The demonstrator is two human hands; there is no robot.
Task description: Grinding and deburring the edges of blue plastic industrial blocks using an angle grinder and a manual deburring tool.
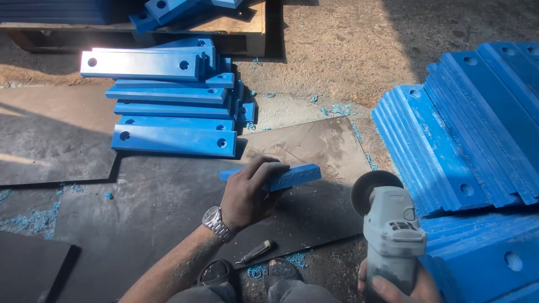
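Blue bar (292,177) gripped by left hand (247,196) (edge up), grinder (390,224) beside

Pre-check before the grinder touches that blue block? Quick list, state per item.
1. Left hand grips the blue block on the black mat: ok.
2. Right hand holds the angle grinder by its body: ok.
3. Grinder disc apart from the block: ok.
4. Left-hand fingers wrap over the block's top, near the disc side: not ok.
5. Gloves: none on either hand: not ok.
6. Disc spinning or stopped: cannot tell.
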